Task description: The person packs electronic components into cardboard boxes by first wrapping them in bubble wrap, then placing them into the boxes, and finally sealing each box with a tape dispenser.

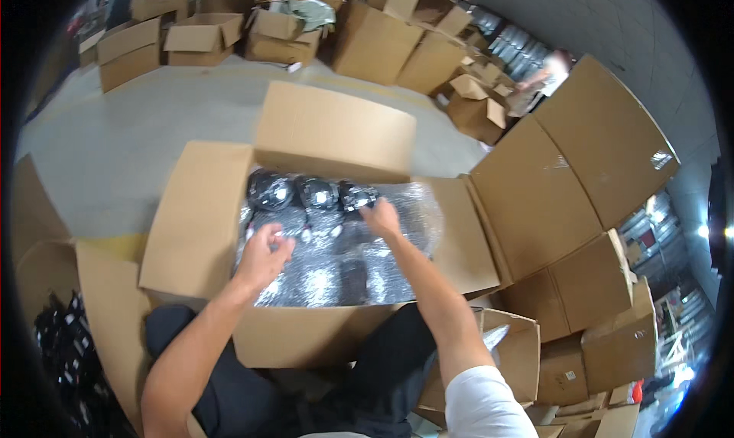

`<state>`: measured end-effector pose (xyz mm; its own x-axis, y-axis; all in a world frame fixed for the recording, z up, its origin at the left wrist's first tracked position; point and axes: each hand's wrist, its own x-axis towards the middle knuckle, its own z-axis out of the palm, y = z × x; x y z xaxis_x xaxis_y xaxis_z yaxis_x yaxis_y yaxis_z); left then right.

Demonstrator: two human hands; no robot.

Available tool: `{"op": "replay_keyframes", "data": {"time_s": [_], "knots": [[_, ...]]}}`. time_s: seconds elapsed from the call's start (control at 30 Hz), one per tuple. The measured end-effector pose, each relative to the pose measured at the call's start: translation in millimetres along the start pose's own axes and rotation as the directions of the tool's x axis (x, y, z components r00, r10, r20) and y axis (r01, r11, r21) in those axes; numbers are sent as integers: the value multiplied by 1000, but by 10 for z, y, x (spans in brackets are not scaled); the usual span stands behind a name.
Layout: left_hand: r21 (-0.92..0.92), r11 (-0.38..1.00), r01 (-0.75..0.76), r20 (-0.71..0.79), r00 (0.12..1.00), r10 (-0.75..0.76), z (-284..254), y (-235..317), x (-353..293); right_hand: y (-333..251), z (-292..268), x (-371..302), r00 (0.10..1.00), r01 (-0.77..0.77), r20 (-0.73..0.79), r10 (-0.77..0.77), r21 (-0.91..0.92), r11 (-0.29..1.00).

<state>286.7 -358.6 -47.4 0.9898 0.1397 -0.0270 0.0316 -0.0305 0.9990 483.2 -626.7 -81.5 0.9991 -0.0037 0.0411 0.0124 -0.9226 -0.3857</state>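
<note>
Three packs (319, 195) and bubble wrap (313, 277) are lying in box (306, 337); right hand (382, 218) touching one, grip unclear; left hand (262, 258) hanging loose.

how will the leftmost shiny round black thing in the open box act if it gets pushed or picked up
The round black item may roll when pushed, given its rounded outline, though the black item beside it would likely check it rightward. Its glossy surface suggests it could be slippery.
</note>
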Motion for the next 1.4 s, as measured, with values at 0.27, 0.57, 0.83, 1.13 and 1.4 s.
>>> {"op": "replay_keyframes", "data": {"time_s": [0.27,0.57,0.83,1.13,1.4], "knots": [[155,957,-245,-80,962,259,-1768,1540,-345,314,-100,35,929,368,-8,-370,-94,925],[387,788,479,-768,640,-12,-4249,854,-2865,774,101,258,897,437,97,-432,-38,899],[668,91,739,-744,659,113,-3804,-417,-3184,942,-89,206,933,347,107,-344,-10,938],[926,240,292,-340,922,188,-4377,-748,-2188,738,-176,77,876,472,186,-446,-141,870],[765,409,498,-470,865,-174,-4325,-648,-1944,495,-184,-187,899,411,211,-384,-107,905]]}}
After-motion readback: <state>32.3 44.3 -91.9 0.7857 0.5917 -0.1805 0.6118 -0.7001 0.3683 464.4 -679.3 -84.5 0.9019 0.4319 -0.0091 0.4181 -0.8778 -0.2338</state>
